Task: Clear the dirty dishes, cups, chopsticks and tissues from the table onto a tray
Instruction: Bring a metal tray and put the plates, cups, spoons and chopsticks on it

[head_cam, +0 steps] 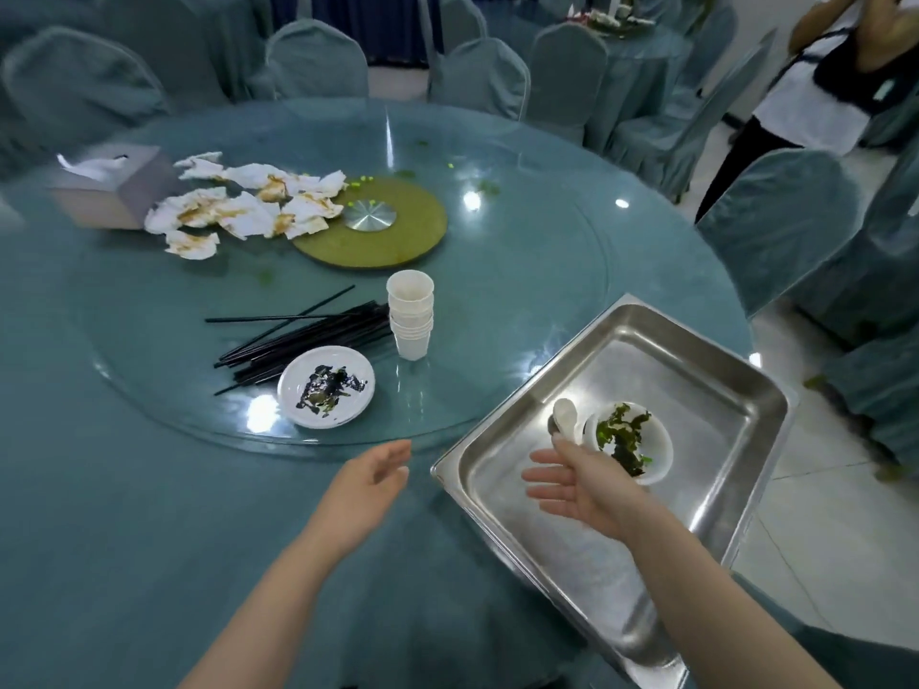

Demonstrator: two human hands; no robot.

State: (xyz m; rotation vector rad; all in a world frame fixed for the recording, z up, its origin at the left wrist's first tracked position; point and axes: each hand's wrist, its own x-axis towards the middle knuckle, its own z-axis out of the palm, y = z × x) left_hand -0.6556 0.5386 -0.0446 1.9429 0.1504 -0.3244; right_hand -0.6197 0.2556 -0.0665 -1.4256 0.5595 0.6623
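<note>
- Chopsticks [308, 338], black and thin, lie in a loose bundle on the glass turntable [522, 300], between the soiled plate [325, 386] and the stack of paper cups [411, 320].
- Their long axis runs from lower left up to the right, tips fanning out at the left; one lies almost level across the top.
- Stiff, light and probably slippery on glass, so they are best gathered mid-bundle and pinched together.
- Paper cups look light and crushable: take the stack low, round its side.
- Stained tissues [238, 208] are soft and limp, heaped beside the tissue box [109, 189]; scoop them in a bunch.
- Steel tray [646, 340] sits at the table's near right edge, already holding a bowl [631, 442] of greens and a white spoon [566, 415].
- Left hand [370, 477] hovers open and empty near the turntable rim.
- Right hand [572, 482] hangs over the tray, fingers spread, holding nothing.
</note>
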